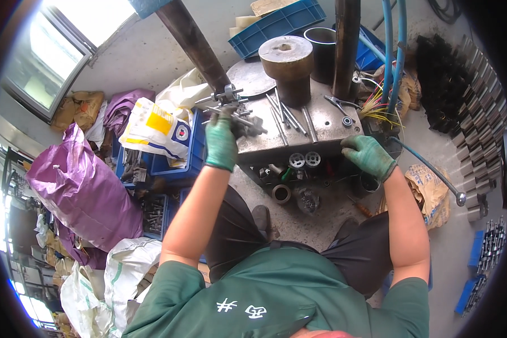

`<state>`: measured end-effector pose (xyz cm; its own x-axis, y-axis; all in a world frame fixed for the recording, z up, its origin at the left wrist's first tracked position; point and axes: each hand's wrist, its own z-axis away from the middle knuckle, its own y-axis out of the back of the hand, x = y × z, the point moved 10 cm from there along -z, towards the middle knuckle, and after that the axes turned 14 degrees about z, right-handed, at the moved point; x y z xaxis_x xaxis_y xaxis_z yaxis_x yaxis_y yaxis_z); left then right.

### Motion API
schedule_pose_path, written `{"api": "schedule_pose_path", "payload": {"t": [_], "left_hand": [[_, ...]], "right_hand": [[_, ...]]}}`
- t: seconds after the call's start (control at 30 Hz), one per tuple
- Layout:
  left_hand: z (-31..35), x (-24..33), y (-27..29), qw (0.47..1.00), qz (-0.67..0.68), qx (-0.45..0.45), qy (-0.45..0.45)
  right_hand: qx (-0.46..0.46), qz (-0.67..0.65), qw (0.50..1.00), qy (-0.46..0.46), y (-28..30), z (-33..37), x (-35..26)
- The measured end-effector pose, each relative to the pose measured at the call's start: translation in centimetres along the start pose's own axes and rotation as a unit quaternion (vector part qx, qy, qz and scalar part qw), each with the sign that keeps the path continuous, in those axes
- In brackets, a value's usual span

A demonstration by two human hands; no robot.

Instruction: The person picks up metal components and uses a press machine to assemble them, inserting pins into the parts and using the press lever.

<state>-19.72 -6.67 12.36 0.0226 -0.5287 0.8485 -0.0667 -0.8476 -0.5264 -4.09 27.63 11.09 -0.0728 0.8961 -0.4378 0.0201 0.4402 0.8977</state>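
My left hand (221, 142), in a green glove, is closed on a grey metal shaft piece (245, 121) at the left edge of the steel press table (327, 130). Motion blurs part of that piece, and my fingertips are partly hidden among the metal. Just beyond it sits a metal fitting with pins (229, 94). Several loose steel rods (287, 120) lie on the table between my hands. My right hand (370, 156), also gloved in green, hovers by the table's right front corner with thumb and fingers apart, holding nothing visible.
A thick steel cylinder (287, 62) stands mid-table between two dark columns (346, 50). Blue crates (196, 147) and a purple sack (84, 191) crowd the left. A ball-ended lever (460, 198) juts out at right, near stacked metal tubes (479, 141).
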Motion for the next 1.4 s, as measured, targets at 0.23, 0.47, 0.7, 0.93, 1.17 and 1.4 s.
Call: {"api": "schedule_pose_path", "payload": {"t": [0.23,0.47,0.7,0.93,1.17,1.4], "left_hand": [[-9.8,-3.6,11.0,0.940,0.267,0.175,0.118],[-7.0,-5.0,11.4,0.951,0.219,0.207,0.076],[-0.1,-7.8,0.4,0.975,-0.187,-0.112,0.045],[3.4,-10.2,-6.9,0.712,-0.613,-0.324,-0.113],[1.6,-12.3,-5.1,0.722,-0.628,-0.280,-0.071],[0.5,-11.5,-3.5,0.827,-0.513,-0.231,-0.002]], "right_hand": [[-0.009,0.001,1.000,0.013,-0.8,-1.0,-0.6],[0.029,-0.021,0.999,-0.017,-0.8,-1.8,2.2],[0.012,-0.012,1.000,0.009,-1.9,-2.9,1.4],[-0.127,0.048,0.991,-0.006,-8.1,-2.1,3.2],[-0.293,0.091,0.952,0.003,-14.7,1.0,1.5],[-0.247,0.083,0.965,0.024,-12.8,1.1,1.1]]}}
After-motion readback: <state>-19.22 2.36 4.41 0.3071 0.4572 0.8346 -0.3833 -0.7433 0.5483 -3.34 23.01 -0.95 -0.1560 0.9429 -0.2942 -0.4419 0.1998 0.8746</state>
